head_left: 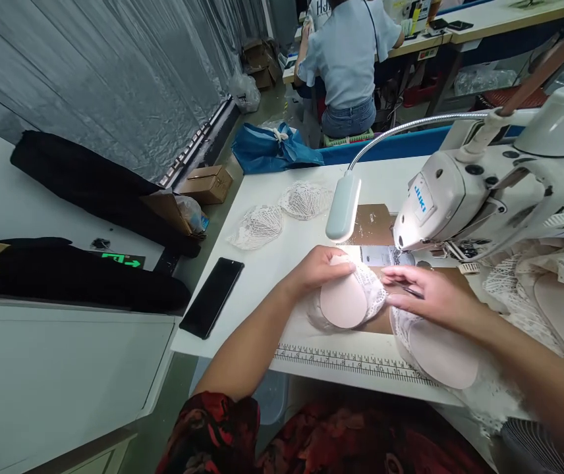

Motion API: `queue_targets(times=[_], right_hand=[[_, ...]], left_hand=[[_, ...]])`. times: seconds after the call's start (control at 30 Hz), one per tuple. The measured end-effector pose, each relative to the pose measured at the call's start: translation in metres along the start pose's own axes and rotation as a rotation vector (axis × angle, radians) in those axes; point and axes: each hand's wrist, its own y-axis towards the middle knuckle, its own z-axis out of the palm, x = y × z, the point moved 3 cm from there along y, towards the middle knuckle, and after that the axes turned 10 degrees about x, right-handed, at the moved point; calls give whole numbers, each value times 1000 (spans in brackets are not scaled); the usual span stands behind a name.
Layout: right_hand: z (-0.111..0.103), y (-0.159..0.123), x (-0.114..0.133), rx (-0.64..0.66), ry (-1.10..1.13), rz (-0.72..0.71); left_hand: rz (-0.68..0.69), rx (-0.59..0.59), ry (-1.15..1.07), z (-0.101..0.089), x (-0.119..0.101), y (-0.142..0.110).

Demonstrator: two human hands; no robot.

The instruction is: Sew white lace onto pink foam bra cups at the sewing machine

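At the near left side of the sewing machine (440, 191), a padded lace cup (344, 301) is held up over the white table (259, 273), its pale pink pad turned toward the wearer. The left hand (319, 268) is clamped on its upper edge, with the thumb upon the front. The right hand (423, 293), nearer to the machine, has its fingers closed around a small dark metal tool (407, 289); the fingertips are at the right edge of the lace, but I cannot tell if they also pinch it. Below this hand, in front of the machine, lies a second padded cup (443, 354), and a heap of lace (563, 289) is at the machine's near right. To the left of the machine are its lamp (344, 207), then two white lace pieces (262, 225), and farther left a black phone (211, 297). Beyond the machine, to the left, a person in a light blue shirt (348, 52) sits at another table (519, 20).
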Motion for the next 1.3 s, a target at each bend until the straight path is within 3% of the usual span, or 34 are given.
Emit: queue_targets(times=[0.2, 0.33, 0.4, 0.47, 0.6, 0.8, 0.97, 1.1, 1.3], right_hand=[[19, 17, 4, 20, 37, -29], [15, 10, -1, 98, 21, -11], [13, 7, 1, 197, -26, -37], [11, 7, 4, 235, -58, -63], [5, 12, 5, 0, 66, -43], [13, 14, 14, -22, 22, -138], [11, 12, 8, -112, 118, -139], [8, 8, -10, -49, 348, -116], [-2, 3, -10, 28, 200, -71]], left_hand=[[13, 84, -49, -1, 3, 2], [-41, 316, 55, -6, -1, -5], [-55, 368, 118, -9, -5, -9], [-48, 327, 173, -11, -7, -11], [-2, 264, 164, 0, -8, -6], [37, 190, 167, 21, -5, 4], [-4, 177, 127, 24, -1, 8], [-58, 176, -7, 19, 4, 8], [-97, 50, -174, 14, 7, 5]])
